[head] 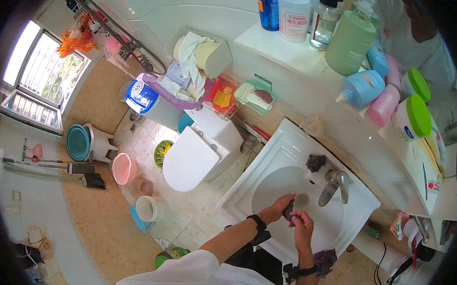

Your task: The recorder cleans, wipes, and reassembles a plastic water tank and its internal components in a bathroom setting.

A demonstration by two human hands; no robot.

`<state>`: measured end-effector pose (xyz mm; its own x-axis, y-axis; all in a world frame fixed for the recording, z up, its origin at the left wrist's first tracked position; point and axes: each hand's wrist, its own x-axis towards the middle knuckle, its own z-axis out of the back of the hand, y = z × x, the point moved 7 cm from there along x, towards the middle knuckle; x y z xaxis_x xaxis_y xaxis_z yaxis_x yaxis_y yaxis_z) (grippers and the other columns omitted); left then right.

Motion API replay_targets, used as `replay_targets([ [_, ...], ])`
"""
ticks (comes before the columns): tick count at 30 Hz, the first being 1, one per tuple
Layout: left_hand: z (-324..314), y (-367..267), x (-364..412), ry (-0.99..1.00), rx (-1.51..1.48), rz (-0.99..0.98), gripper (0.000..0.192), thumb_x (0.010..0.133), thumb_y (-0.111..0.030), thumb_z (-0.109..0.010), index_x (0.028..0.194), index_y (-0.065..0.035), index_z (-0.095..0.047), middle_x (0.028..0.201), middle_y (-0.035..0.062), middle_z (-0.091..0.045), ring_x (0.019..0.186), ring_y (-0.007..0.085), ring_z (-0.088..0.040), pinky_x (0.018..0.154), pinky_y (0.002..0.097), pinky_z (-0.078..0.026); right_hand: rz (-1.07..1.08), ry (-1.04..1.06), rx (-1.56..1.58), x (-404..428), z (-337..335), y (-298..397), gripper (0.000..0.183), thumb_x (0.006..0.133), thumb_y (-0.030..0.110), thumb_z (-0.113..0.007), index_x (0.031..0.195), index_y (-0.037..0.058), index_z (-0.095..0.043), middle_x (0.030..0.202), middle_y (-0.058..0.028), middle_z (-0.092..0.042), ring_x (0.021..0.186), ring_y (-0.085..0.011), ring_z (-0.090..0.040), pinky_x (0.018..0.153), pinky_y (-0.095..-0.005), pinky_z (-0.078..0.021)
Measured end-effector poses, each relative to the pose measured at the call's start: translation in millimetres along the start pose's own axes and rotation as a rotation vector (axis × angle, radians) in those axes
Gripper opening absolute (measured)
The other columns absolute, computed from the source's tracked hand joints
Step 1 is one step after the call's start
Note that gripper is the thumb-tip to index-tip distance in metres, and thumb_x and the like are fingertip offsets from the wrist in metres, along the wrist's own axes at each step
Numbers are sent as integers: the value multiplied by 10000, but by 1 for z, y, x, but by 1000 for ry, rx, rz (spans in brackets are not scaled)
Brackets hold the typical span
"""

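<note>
Both my hands are over the basin of a white ceramic sink [266,159]. My left hand [280,209] grips a small dark purple piece [288,211], apparently cloth. The fingers of my right hand [301,226] pinch its lower end; much of it is hidden in the hands. Behind them stands a metal faucet [331,187], with no water stream visible. A dark crumpled wad [316,162] sits on the sink's back ledge, left of the faucet. Over the front right rim hangs a crumpled purple cloth [324,262], close to my right wrist.
A shelf [278,53] above the sink holds several bottles and a green-lidded jar [412,118]. Left of the sink stands a toilet with its lid [191,160] down. A pink basin [124,169] and white bucket [149,208] are on the tiled floor. Black cables [383,267] hang at right.
</note>
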<state>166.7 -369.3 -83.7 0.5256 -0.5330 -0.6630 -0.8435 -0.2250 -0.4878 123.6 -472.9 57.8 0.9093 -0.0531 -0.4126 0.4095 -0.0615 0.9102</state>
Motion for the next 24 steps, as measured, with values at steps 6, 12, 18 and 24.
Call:
replay_targets([
  [6,-85,-37,-46,226,614,-679,292,1005,-270,-512,1202,-71,-595,1177,64,-597,1030,150,-573,866,294,-493,146,-250,-641,21,21,-20,433,984,399,-556,1158,2,-549,1283,-183,-517,1195,-315,-474,1017,-439,-378],
  [12,-88,13,-19,-251,-356,240,419,1015,-397,-468,1285,-85,-537,1232,71,-586,1125,218,-545,994,376,-457,128,-277,-225,32,35,-75,526,1033,388,-417,1375,-9,-463,1419,-224,-440,1364,-361,-368,1152,-425,-252],
  [18,-61,-19,-23,91,275,-360,438,1035,-409,-399,1296,-76,-516,1201,90,-572,1095,250,-553,974,426,-465,155,-286,-409,50,-3,-50,509,1042,261,-389,1460,-27,-351,1534,-213,-335,1439,-351,-289,1181,-413,-223],
  [24,-47,-11,-35,-151,-302,4,497,1046,-454,-354,1368,-98,-481,1327,64,-539,1180,261,-517,1049,409,-409,473,-276,-331,13,-26,-44,481,1047,271,-380,1430,-19,-390,1506,-241,-352,1419,-388,-305,1172,-433,-236],
])
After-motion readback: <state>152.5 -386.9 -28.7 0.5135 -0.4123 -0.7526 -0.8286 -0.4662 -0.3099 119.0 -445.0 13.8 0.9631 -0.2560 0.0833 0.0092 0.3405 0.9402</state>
